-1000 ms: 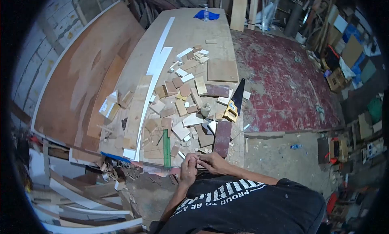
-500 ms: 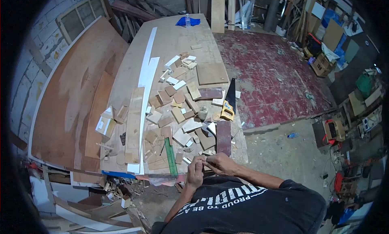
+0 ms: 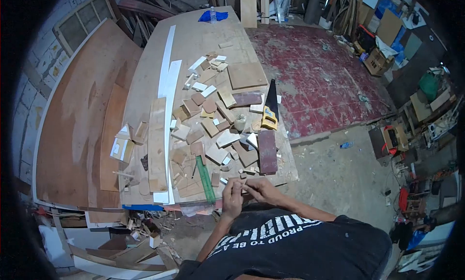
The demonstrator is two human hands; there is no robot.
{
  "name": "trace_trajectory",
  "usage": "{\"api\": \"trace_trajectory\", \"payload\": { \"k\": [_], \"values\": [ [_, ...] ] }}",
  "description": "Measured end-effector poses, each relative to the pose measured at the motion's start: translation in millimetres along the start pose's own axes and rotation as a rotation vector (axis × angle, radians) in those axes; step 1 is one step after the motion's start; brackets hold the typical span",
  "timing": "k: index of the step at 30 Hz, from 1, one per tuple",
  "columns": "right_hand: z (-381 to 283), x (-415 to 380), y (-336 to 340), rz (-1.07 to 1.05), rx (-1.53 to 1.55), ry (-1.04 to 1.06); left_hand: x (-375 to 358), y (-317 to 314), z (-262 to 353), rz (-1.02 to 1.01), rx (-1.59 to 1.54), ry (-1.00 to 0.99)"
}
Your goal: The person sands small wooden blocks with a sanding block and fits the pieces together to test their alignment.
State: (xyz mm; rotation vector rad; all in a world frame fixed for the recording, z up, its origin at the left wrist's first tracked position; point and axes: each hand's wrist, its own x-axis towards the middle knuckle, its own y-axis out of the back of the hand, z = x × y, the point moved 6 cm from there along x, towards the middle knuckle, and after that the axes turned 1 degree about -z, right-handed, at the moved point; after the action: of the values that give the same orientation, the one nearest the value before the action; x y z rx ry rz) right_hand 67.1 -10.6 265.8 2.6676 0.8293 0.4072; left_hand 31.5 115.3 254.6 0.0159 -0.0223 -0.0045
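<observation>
My left hand (image 3: 233, 198) and my right hand (image 3: 263, 190) meet at the table's near edge, just in front of my shirt. Fingers on both are closed and pinch together at a small thing that I cannot make out. Close beyond them lie small wood offcuts (image 3: 249, 171) and a dark red-brown board (image 3: 267, 152). To the left of my left hand is a green ruler (image 3: 205, 179), with a pencil (image 3: 194, 170) beside it. A handsaw (image 3: 270, 116) with a yellow handle rests near the table's right edge, apart from my hands.
Many wood blocks (image 3: 210, 126) are scattered over the wooden table (image 3: 198, 38). Long white strips (image 3: 171, 86) run along its left side. A plastic bottle (image 3: 213, 15) stands at the far end on blue cloth. A large plywood sheet (image 3: 80, 130) leans at the left.
The view has shifted a little, so the table appears higher and further left. My hands stay together at the near edge, their fingers still closed.
</observation>
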Motion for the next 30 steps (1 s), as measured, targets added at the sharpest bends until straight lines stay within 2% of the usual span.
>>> {"api": "trace_trajectory", "payload": {
  "k": [2, 3, 5, 6, 8, 10, 12, 14, 16, 18, 19, 23, 25, 26, 28, 30],
  "values": [
    [-19.6, 5.6, 14.9, -0.032, -0.010, -0.041, 2.2, -6.4, -3.9, -0.045, -0.124, 0.016],
    [-27.2, 4.9, 17.4, -0.081, -0.042, 0.047, 1.0, -9.2, 1.3, -0.104, -0.159, 0.027],
    [-33.5, 5.9, 19.0, -0.156, -0.050, 0.155, -7.1, -10.3, 0.4, -0.082, -0.240, 0.081],
    [-33.0, 10.3, 16.5, -0.155, -0.057, 0.167, -3.6, -8.6, 2.3, -0.068, -0.312, 0.118],
    [-31.2, 14.9, 12.6, -0.061, -0.068, 0.140, 0.2, -4.0, 13.1, -0.041, -0.294, 0.067],
    [-29.1, 21.9, 8.7, -0.063, -0.033, 0.103, 9.6, 2.4, 9.2, 0.045, -0.300, 0.018],
    [-29.3, 19.7, 12.7, -0.018, -0.101, 0.108, 12.3, 0.7, -2.4, 0.035, -0.268, -0.047],
    [-26.1, 18.1, 15.8, -0.088, -0.132, 0.083, 14.3, -2.7, 2.0, 0.022, -0.037, -0.083],
    [-19.8, 21.7, 18.7, -0.006, -0.016, 0.052, 20.6, 0.3, 2.8, 0.030, -0.062, -0.078],
    [-5.0, 18.1, 15.1, 0.015, 0.016, 0.033, 20.1, 1.5, -3.7, 0.045, 0.097, -0.094],
    [-1.6, 17.7, 14.9, -0.015, -0.023, 0.014, 18.9, -4.6, -1.3, 0.076, 0.138, -0.185],
    [-5.9, 15.7, 37.9, -0.067, -0.007, -0.054, 22.0, -24.5, -15.1, 0.069, 0.129, -0.242],
    [8.4, 5.1, 44.6, -0.076, 0.049, -0.074, 16.6, -36.5, -14.3, 0.083, 0.162, -0.172],
    [20.2, -0.5, 45.3, -0.084, 0.004, -0.018, 20.0, -43.4, -13.7, 0.092, 0.192, -0.119],
    [17.3, -5.0, 54.3, -0.108, -0.110, 0.071, 20.9, -58.9, -7.7, 0.131, 0.195, -0.138],
    [16.8, -10.4, 58.4, -0.180, -0.114, 0.054, 20.2, -68.3, -18.3, 0.148, -0.063, 0.088]
  ]
}}
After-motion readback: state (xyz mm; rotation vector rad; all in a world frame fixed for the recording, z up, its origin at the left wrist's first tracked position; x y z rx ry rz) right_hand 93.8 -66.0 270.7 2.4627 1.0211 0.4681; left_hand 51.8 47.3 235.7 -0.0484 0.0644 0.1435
